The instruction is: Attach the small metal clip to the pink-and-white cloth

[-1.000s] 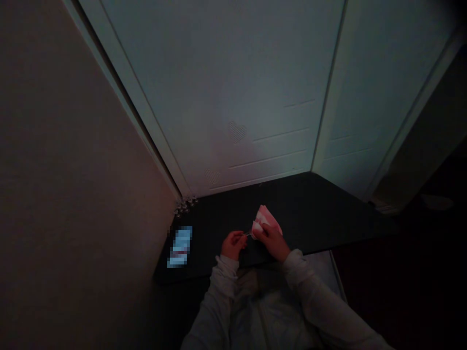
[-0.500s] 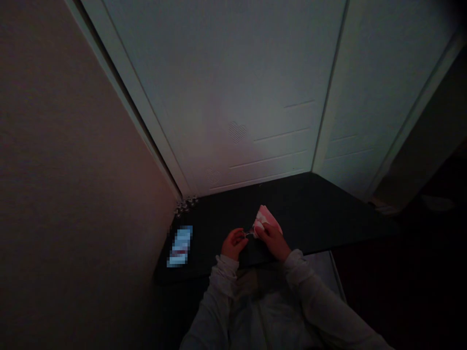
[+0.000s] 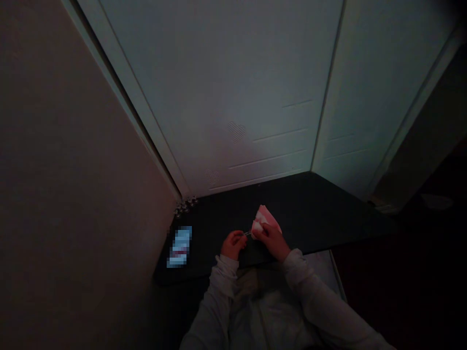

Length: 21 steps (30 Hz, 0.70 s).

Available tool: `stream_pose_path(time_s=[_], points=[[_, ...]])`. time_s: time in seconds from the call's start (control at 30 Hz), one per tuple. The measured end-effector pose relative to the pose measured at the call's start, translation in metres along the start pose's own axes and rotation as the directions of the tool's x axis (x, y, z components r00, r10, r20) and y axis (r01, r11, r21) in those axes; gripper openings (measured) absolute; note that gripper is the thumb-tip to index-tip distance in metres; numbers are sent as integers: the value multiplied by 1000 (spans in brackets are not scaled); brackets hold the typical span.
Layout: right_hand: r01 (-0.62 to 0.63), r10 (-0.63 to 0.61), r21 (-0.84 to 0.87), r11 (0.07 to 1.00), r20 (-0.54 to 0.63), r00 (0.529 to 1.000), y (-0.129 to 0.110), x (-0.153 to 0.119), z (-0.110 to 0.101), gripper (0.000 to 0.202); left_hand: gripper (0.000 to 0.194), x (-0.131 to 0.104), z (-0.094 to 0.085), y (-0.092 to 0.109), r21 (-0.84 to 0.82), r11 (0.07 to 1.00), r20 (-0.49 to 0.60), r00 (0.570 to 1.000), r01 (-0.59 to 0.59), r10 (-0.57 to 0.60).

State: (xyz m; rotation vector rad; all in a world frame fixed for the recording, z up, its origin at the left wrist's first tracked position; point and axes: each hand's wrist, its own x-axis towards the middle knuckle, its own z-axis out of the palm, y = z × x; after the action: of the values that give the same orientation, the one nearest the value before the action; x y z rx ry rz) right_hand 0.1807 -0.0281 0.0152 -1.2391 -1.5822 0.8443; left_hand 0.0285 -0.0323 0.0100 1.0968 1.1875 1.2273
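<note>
My right hand [image 3: 273, 240] is closed on a pink and white folded cloth [image 3: 269, 219], with the thumb lying on top of it. My left hand [image 3: 234, 244] pinches a small shiny thing with a thin bright shaft [image 3: 248, 233]. Its far end meets the left edge of the cloth, and its exact kind is too dark and small to tell. Both hands are over the near half of the black table [image 3: 310, 209]. At the table's back left corner stand several small shiny pieces [image 3: 185, 206], which look similar in gloss.
A lit, pixelated phone-like screen [image 3: 179, 247] lies at the table's left end. Behind the table rises a white panelled door [image 3: 270, 121] with heart patterns. A plain wall [image 3: 91, 218] borders the left side. Below the front edge a pale box-like surface [image 3: 324, 267] shows.
The cloth has shifted slightly left, toward my left hand, and covers more of the shiny thing's end. My left fingers have moved a little; both hands keep their hold.
</note>
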Motion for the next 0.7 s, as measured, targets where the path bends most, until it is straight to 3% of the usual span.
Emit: stream_pose_path(time_s=[0.33,0.47,0.7], points=[[70,-70,6,998,21,997,-4,-1,-3,34,41,2,-1,-1,-23,999,11,1000,-25,25],[107,-108,21,994,65,992,0,0,-1,26,44,4,-2,-5,-60,997,-32,999,-41,39],[100,-101,15,995,43,994,3,1,0,21,46,4,-2,-6,-41,998,-48,998,-51,49]])
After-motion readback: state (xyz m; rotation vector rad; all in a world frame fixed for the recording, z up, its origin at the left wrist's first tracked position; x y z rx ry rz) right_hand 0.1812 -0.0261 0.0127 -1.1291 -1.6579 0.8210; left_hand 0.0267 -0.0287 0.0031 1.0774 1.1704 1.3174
